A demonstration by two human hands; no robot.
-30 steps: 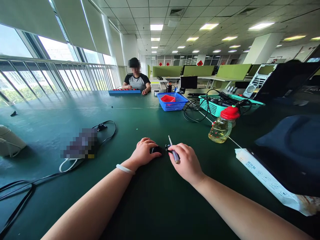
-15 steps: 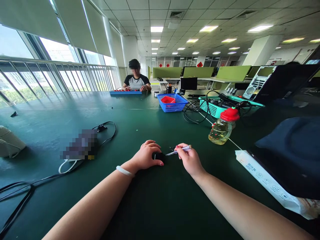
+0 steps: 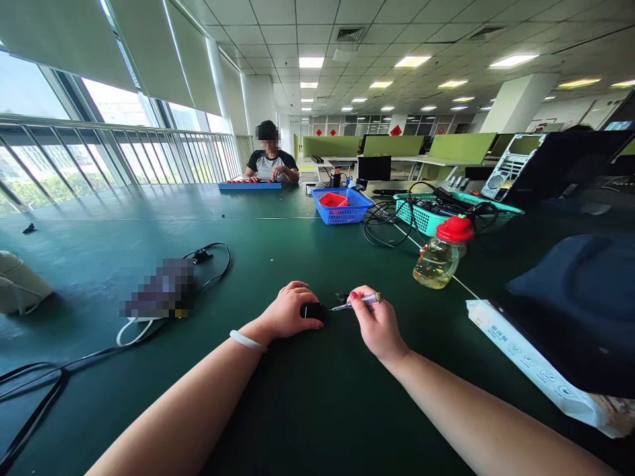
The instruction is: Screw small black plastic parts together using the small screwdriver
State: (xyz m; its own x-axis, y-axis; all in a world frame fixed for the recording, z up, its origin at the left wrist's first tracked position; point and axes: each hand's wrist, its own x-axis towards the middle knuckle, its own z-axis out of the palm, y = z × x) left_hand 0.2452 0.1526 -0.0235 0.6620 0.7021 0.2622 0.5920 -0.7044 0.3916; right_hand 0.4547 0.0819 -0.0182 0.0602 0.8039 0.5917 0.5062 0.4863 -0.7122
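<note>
My left hand (image 3: 292,311), with a white band at the wrist, curls round a small black object (image 3: 313,311) on the dark green table (image 3: 278,410); its exact kind is too small to make out. In my right hand (image 3: 378,322) is a screwdriver (image 3: 364,301) with a clear handle, pinched between thumb and fingers. The shaft points left and its tip meets or nearly meets the right end of the black object. Just behind the tip lie some tiny dark bits (image 3: 341,297), too small to name.
A bottle with a red lid (image 3: 439,254) stands to the right, before a teal basket of cables (image 3: 421,215). Farther back is a blue basket (image 3: 342,210). A dark cap (image 3: 580,284) and white packet (image 3: 536,370) lie right, a corded device (image 3: 159,291) left. Another person (image 3: 270,162) sits opposite.
Both hands stay almost in place. My left fingers and the black object have shifted very slightly, and the screwdriver has tilted a little flatter. Across the table, the other person's hand has moved.
</note>
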